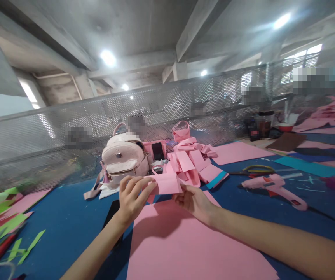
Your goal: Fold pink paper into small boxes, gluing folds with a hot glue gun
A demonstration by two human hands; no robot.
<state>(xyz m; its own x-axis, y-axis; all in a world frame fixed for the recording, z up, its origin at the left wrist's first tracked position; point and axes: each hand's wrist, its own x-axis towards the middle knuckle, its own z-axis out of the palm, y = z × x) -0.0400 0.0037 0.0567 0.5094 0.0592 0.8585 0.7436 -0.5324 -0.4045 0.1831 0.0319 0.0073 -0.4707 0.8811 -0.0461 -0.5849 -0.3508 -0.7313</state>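
Blue tabletop (71, 221): lying beneath everything, a perforated metal screen (161, 101) standing behind.
Left hand (132, 198): forearm slanting from lower left; thumb and fingers pinching the left end of a pink paper piece (167, 184).
Right hand (196, 202): forearm slanting from the right; fingers curling, fingertips and thumb gripping its lower right corner.
Pink paper piece: being held above a larger pink sheet (191, 249).
Beyond: pale backpack (123, 155) and heaped pink pieces (185, 161) standing behind, pink glue gun (275, 186) lying right.

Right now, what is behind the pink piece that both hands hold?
Beyond the held piece, a heap of pink pieces shows above its edge; whatever the piece itself covers cannot be seen.
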